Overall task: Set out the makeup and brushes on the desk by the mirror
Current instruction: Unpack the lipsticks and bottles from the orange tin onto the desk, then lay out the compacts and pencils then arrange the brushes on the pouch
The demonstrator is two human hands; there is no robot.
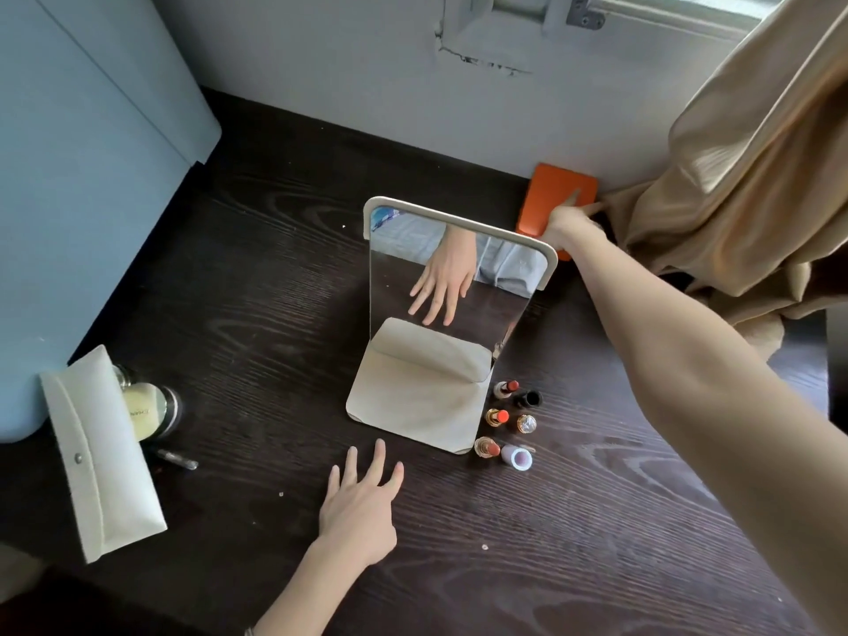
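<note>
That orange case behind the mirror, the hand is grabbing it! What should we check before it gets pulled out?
1. Right hand on the orange case: ok, fingers touch its top; a firm grip, cannot tell.
2. Mirror in the way: not ok, it stands right in front of the case.
3. Lipsticks under the arm's path: not ok, six small tubes stand upright and could tip.
4. Curtain beside the case: cannot tell if it snags.
5. Left hand: ok, flat and free on the desk.
6. Free desk space for the case: ok.
</note>
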